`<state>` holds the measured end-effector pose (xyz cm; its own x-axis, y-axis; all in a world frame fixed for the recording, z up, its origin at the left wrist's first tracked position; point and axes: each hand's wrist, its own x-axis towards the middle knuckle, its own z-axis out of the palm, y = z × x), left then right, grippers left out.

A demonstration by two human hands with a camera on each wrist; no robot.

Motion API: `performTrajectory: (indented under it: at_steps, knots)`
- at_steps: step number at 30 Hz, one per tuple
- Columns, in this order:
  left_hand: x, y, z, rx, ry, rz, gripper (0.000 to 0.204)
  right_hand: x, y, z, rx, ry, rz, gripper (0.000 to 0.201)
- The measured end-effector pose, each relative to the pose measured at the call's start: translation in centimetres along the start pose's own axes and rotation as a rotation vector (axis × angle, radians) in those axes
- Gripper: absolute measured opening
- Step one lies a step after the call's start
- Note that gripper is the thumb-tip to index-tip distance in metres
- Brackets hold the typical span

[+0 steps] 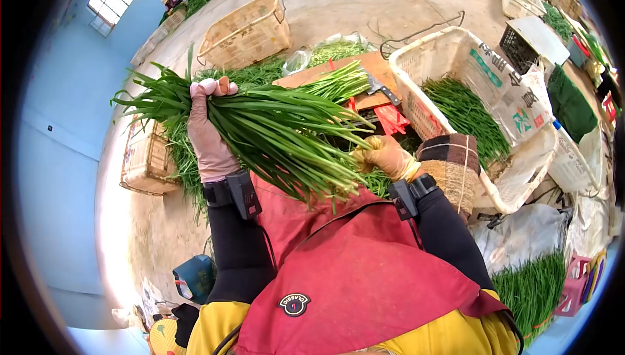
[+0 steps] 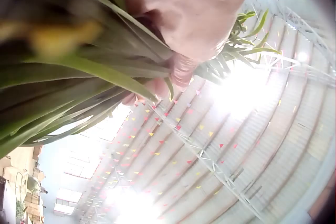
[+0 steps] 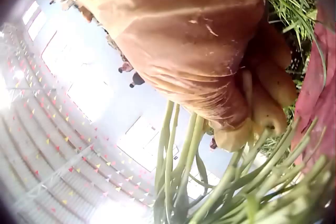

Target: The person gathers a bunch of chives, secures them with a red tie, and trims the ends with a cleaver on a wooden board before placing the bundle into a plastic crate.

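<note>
A large bunch of garlic chives (image 1: 280, 120) lies across the front of the body, leafy tips to the left and pale stem ends to the right. My left hand (image 1: 209, 127), in a pale pink glove, grips the bunch near its leafy end, as the left wrist view also shows around the leaves (image 2: 105, 71). At the stem ends, my right hand (image 1: 388, 157), in a yellowish glove, has its fingers curled and pinches at a few stems. Loose stems (image 3: 252, 182) fan out just below its fingertips in the right wrist view.
Beyond the bunch, a wooden board (image 1: 371, 68) carries cut chives (image 1: 335, 83), a knife (image 1: 383, 88) and red strips (image 1: 392, 118). A white crate (image 1: 416, 52) with more chives stands at right. Other crates (image 1: 250, 32) sit farther off; bundled chives (image 1: 534, 290) stand at lower right.
</note>
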<state>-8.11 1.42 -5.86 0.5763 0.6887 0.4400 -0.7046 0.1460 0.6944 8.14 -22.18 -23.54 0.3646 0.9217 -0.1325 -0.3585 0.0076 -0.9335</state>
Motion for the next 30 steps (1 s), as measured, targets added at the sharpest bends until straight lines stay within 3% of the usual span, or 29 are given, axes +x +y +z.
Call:
performTrajectory:
  at_steps: [3,5,9,11,16,19,21,25,27,30]
  knots:
    - [-0.3,0.4,0.9,0.055,0.02,0.026,0.027,-0.5,1.3,-1.4,-0.011,0.061,0.091,0.017]
    - [-0.2,0.6,1.0,0.078,0.131,0.015,0.024,-0.8,3.5,-3.4,0.015,0.056,0.143,0.02]
    - [0.3,0.6,0.4,0.088,0.2,0.064,0.026,-1.1,4.6,-4.4,-0.24,0.066,0.274,0.021]
    - [0.6,1.0,0.1,0.089,0.218,0.077,0.027,-1.0,5.0,-4.2,-0.374,0.226,0.277,0.02]
    - [1.2,4.2,-0.5,0.212,0.31,0.28,0.025,-1.6,3.6,-5.7,-0.116,0.602,-0.003,0.014]
    - [1.6,5.9,-0.8,0.156,0.37,0.412,0.017,-2.2,2.9,-7.4,-0.038,0.689,-0.018,0.012]
    - [2.2,6.4,-1.9,0.04,0.385,0.414,0.015,-2.7,2.8,-8.7,0.043,0.682,-0.067,0.015]
    - [2.4,5.7,-3.1,0.067,0.192,0.445,0.011,-3.9,1.0,-10.0,0.183,0.796,-0.232,0.02]
    - [1.7,5.2,-1.2,0.177,0.434,0.429,0.011,-4.5,1.4,-12.5,0.27,0.831,-0.396,0.024]
    - [2.5,3.9,-2.9,-0.029,0.349,0.336,0.006,-6.4,-1.6,-13.2,0.464,0.887,-0.409,0.023]
